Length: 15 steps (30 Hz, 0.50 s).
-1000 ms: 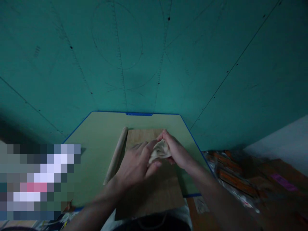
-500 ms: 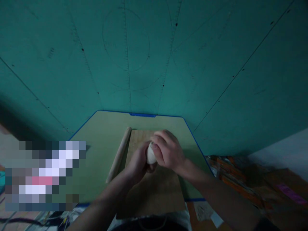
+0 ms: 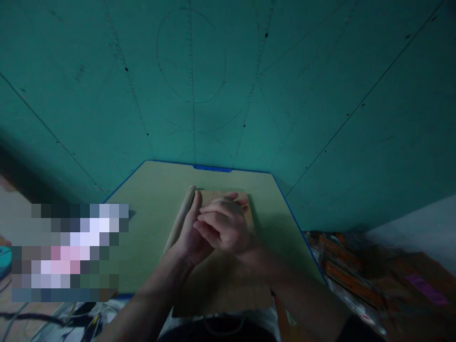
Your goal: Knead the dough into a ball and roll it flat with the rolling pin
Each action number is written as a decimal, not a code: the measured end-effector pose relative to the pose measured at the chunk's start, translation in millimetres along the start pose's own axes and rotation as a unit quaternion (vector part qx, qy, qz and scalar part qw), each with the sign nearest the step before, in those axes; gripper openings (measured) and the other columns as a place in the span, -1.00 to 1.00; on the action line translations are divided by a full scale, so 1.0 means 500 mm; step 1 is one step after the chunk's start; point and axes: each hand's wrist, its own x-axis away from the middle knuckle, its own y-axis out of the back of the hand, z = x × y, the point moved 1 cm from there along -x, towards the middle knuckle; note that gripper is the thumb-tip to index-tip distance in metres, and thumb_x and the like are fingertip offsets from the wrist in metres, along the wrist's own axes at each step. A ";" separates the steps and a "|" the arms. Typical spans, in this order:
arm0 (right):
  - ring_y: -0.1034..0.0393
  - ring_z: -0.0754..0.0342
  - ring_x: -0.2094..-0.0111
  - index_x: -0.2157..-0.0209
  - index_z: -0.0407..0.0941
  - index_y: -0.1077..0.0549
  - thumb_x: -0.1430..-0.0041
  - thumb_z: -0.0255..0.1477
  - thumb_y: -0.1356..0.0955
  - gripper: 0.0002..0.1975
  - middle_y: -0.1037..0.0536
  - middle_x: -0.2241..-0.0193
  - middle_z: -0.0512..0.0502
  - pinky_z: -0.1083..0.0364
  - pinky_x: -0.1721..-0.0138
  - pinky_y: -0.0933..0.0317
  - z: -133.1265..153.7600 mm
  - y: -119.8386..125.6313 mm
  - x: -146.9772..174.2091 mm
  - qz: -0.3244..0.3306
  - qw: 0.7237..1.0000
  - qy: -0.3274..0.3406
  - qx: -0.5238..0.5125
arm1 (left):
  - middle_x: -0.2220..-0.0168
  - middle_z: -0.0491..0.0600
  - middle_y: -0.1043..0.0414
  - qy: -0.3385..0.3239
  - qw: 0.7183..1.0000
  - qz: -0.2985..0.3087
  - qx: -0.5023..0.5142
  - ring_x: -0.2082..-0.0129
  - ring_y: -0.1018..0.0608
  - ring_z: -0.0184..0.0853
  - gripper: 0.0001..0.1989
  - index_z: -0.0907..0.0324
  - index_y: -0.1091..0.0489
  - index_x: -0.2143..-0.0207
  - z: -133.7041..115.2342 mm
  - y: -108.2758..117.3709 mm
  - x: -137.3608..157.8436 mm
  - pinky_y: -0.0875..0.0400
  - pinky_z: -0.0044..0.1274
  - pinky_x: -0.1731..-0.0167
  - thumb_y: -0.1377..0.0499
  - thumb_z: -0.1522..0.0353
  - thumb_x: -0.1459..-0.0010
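My two hands are pressed together over a wooden board (image 3: pixel 223 294), with a white lump of dough (image 3: pixel 221 200) between the palms. Only a pale sliver of the dough shows; the rest is covered. My left hand (image 3: pixel 192 237) lies underneath, palm up, its thumb stretched forward. On top, my right hand (image 3: pixel 228 228) is cupped with bent fingers across the left palm. Left of the board a wooden rolling pin (image 3: pixel 181 213) lies at a slant, partly behind my left hand.
The pale table (image 3: pixel 156 190) has a blue edge and stands against a green wall (image 3: pixel 221 118) with drawn lines. Cardboard boxes (image 3: pixel 409 270) are stacked low on the right. Cables (image 3: pixel 42 319) lie at the lower left, beside a blurred-out patch.
My right hand has turned and come down flatter across my left palm, covering the dough that showed plainly before. My left hand has opened out, its thumb now pointing forward.
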 end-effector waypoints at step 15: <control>-0.37 -0.01 -0.16 0.00 -0.04 -0.46 -0.46 -0.32 -0.07 -0.61 -0.57 0.00 -0.15 -0.12 -0.21 -0.20 -0.015 0.032 0.032 -0.063 0.997 0.012 -0.048 | 0.17 -0.07 -0.54 0.041 0.971 0.003 0.237 0.17 -0.56 -0.39 -0.69 0.16 -0.49 0.10 -0.021 0.001 0.039 -0.48 -0.61 0.17 -0.32 0.20 -0.15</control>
